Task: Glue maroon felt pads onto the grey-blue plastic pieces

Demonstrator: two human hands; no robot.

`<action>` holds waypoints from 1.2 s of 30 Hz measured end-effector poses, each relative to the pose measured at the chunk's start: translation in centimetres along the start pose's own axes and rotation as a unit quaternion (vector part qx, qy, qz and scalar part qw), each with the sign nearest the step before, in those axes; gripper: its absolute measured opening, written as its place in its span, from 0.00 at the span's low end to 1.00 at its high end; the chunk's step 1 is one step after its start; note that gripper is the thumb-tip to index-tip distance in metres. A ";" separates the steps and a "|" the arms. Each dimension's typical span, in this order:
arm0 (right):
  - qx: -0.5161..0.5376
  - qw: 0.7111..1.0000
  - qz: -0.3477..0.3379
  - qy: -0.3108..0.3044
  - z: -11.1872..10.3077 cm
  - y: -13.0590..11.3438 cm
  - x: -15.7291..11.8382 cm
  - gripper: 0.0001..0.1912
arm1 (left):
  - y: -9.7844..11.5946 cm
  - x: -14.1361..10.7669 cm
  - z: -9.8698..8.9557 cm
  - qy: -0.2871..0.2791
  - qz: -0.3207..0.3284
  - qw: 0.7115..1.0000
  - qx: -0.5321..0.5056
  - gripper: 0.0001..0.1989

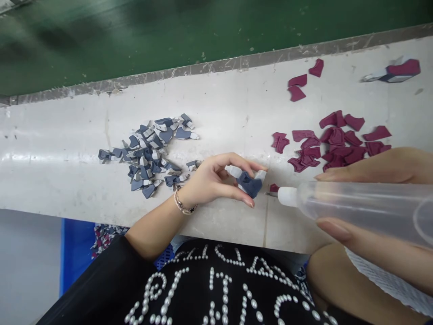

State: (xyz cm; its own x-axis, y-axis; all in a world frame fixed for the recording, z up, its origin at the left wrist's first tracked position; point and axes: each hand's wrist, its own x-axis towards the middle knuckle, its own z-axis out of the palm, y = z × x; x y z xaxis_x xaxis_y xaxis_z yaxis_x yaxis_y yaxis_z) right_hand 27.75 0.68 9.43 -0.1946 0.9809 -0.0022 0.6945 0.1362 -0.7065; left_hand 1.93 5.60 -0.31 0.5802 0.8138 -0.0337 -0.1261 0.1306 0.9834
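Note:
Between the thumb and fingers of my left hand (216, 178) is a small blue-grey plastic part (249, 184) with light grey ends. My right hand (379, 169) is wrapped round a translucent squeeze bottle (358, 205) with a white cap and a thin metal tip. The bottle lies sideways, its tip pointing left toward the plastic part and a short gap away from it. One maroon piece (274, 188) shows just behind the tip. A heap of maroon pieces (338, 140) lies beyond my right hand.
A pile of blue-grey and light grey parts (149, 149) spreads over the white table (230, 113) at left. At the far right lies a part with a maroon piece on it (402, 70). A green surface (203, 31) runs along the back. Below left stands a blue crate (76, 253) holding many small parts.

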 end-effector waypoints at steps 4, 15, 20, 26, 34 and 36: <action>-0.044 0.999 0.026 -0.013 -0.5 0.3 -0.2 0.16 | 0.2 0.0 0.1 -0.017 -0.017 0.999 -0.029 0.25; 0.061 0.998 0.016 0.001 0.2 0.8 0.2 0.11 | -0.7 -0.3 0.1 -0.054 -0.041 0.992 -0.104 0.28; 0.072 0.997 0.008 -0.008 0.2 0.7 0.2 0.10 | -0.9 -0.3 0.2 -0.088 -0.052 0.988 -0.112 0.34; 0.066 0.998 0.016 0.012 0.5 0.4 0.4 0.11 | -1.0 -0.5 0.4 -0.096 -0.060 0.988 -0.105 0.36; 0.084 0.996 0.003 -0.004 0.6 0.4 0.3 0.11 | -0.9 -0.1 0.2 -0.052 -0.013 0.996 -0.067 0.34; 0.079 0.997 0.008 -0.007 0.6 0.4 0.3 0.11 | -0.9 0.0 0.2 -0.039 -0.004 0.998 -0.056 0.33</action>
State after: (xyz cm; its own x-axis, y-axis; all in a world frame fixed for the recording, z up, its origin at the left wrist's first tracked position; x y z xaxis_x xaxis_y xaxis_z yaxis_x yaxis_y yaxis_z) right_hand 27.54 0.96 8.73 -0.1942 0.9807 -0.0242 0.5810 0.0951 -0.8083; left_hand 2.14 5.35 -1.12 0.6419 0.7664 -0.0237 -0.2080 0.2037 0.9567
